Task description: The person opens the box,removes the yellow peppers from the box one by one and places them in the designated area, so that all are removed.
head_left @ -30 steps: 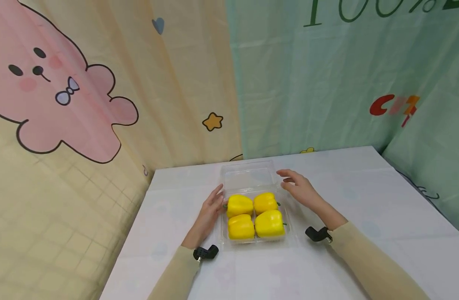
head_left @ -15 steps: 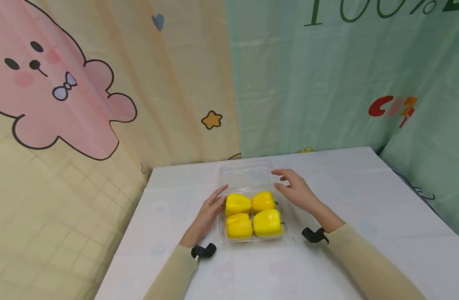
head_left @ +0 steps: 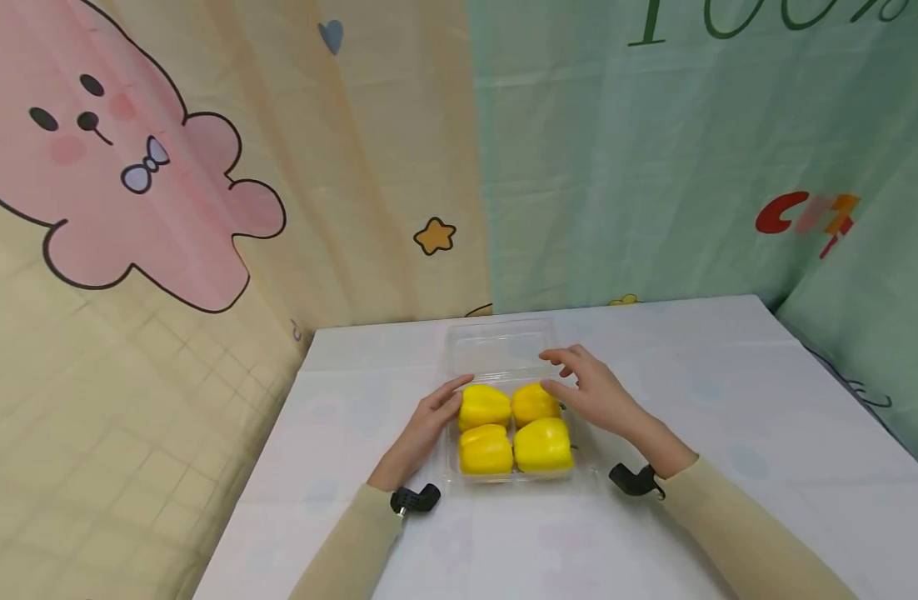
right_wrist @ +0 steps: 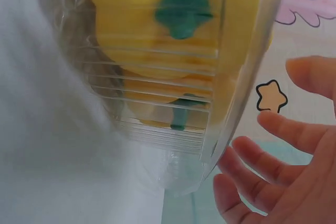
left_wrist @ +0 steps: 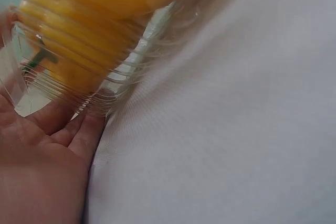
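In the head view, a clear plastic clamshell box (head_left: 496, 478) lies on the table with its lid (head_left: 496, 343) folded back. Several yellow bell peppers (head_left: 543, 446) with green stems fill its base in two rows. My left hand (head_left: 421, 429) lies along the box's left wall, its fingers extended over the rear left corner. The left wrist view shows those fingers (left_wrist: 92, 129) against the ribbed end of the box. At the rear right corner, my right hand (head_left: 597, 396) is held with fingers spread and loosely bent. Its fingertips (right_wrist: 224, 156) are close to the rim; contact is unclear.
A white table (head_left: 699, 392) with faint printed spots bears the box. Behind it hangs a patterned curtain (head_left: 601, 167), beige on the left and green on the right. Black wrist cameras (head_left: 635, 480) sit on both wrists.
Both hands have moved slightly inward, toward the rear corners of the box. The right hand has come down a little closer to the rim. The box and peppers stay put; the head view shifts slightly.
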Available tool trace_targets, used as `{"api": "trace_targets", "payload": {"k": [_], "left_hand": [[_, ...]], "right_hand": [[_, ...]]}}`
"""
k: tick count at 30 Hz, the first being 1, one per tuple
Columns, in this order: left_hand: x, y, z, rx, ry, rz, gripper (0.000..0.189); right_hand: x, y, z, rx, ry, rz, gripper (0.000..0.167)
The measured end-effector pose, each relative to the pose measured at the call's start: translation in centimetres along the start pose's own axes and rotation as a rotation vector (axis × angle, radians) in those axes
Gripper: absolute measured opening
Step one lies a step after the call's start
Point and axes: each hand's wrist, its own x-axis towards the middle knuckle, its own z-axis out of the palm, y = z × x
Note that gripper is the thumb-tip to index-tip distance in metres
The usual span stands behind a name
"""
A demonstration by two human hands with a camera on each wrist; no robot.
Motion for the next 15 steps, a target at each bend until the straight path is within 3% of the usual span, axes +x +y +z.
{"api": "trace_targets", "payload": {"k": [7, 15], "left_hand": [[0.0, 0.13, 0.22, 0.025, 0.003, -0.004, 0.044], [0.05, 0.15, 0.28, 0.028, 0.021, -0.008, 0.043]], "right_hand": [[-0.27, -0.17, 0.3, -0.119, -0.11, -0.008, 0.055], [-0.31, -0.21, 0.62, -0.185, -0.13, -0.04, 0.058]]}}
